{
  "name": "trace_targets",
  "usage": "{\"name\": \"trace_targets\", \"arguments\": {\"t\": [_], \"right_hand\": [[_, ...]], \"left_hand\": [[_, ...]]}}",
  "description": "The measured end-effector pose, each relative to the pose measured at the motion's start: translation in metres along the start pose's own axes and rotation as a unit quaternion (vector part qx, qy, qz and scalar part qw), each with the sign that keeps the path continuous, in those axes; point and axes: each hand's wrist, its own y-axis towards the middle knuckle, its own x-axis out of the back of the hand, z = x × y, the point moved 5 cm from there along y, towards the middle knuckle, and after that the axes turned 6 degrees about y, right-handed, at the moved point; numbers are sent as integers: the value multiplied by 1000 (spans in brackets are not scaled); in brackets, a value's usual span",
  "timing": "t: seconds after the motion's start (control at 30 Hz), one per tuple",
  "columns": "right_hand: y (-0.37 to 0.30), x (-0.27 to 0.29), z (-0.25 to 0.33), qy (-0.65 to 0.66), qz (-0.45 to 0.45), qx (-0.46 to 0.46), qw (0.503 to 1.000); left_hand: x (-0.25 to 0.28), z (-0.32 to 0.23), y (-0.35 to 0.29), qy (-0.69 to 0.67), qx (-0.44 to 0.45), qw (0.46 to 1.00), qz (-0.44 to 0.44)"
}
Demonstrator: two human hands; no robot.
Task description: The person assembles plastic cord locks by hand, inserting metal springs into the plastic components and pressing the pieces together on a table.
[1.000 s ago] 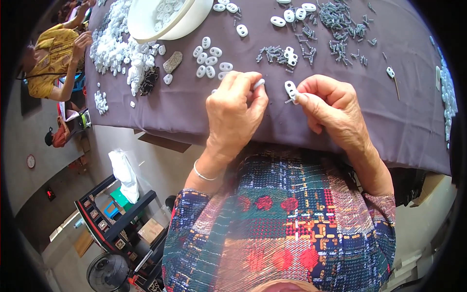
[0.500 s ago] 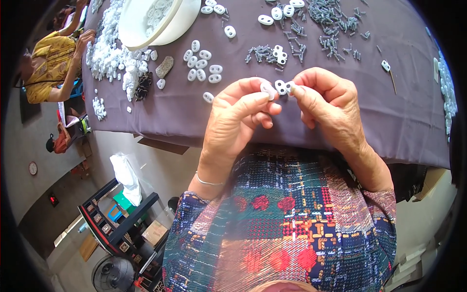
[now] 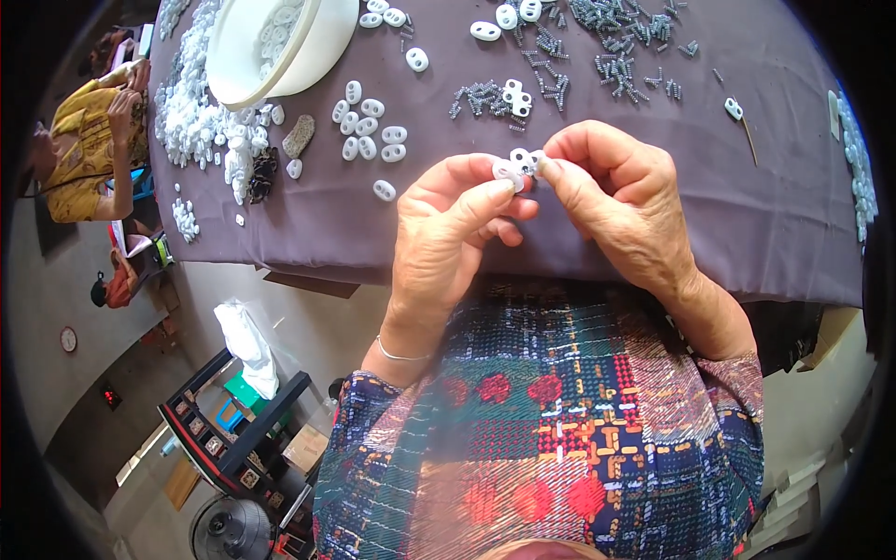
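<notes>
In front of me, above the table's near edge, my two hands meet. My left hand [image 3: 443, 219] pinches a white oval plastic piece with two holes [image 3: 505, 171] between thumb and forefinger. My right hand [image 3: 627, 205] grips a small white two-holed plastic piece [image 3: 523, 157] by its right end, thumb and forefinger closed on it. The two pieces overlap or touch; I cannot tell whether they are joined. Beyond my hands lie loose metal springs [image 3: 479, 97] beside a white piece with several holes [image 3: 516, 99]. Several white ovals [image 3: 368, 126] are grouped to the left.
A white tub [image 3: 322, 56] of white pieces stands at the far left, beside a heap of small white parts [image 3: 194, 103]. A stone [image 3: 299, 137] lies near it. More springs [image 3: 621, 75] spread at the back. A thin stick [image 3: 749, 140] lies right. A person in yellow [image 3: 84, 154] sits left.
The right hand has moved left, bringing its small piece against the oval in the left hand. The view has shifted slightly. The person in yellow has drawn their hands back.
</notes>
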Motion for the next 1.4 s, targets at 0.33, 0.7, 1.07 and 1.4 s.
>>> {"name": "trace_targets", "arguments": {"t": [0.33,0.7,1.07,1.4], "right_hand": [[-1,-3,0,-37,27,24,999],[1,-2,-2,-42,27,-1,999],[1,-3,-3,-79,25,26,996],[1,-4,-3,-97,37,47,994]], "left_hand": [[1,3,-1,53,-39,998,-18],[-1,1,-5,117,-86,987,-67],[-3,1,-6,132,-110,982,-80],[-3,2,-6,142,-133,978,-69]]}}
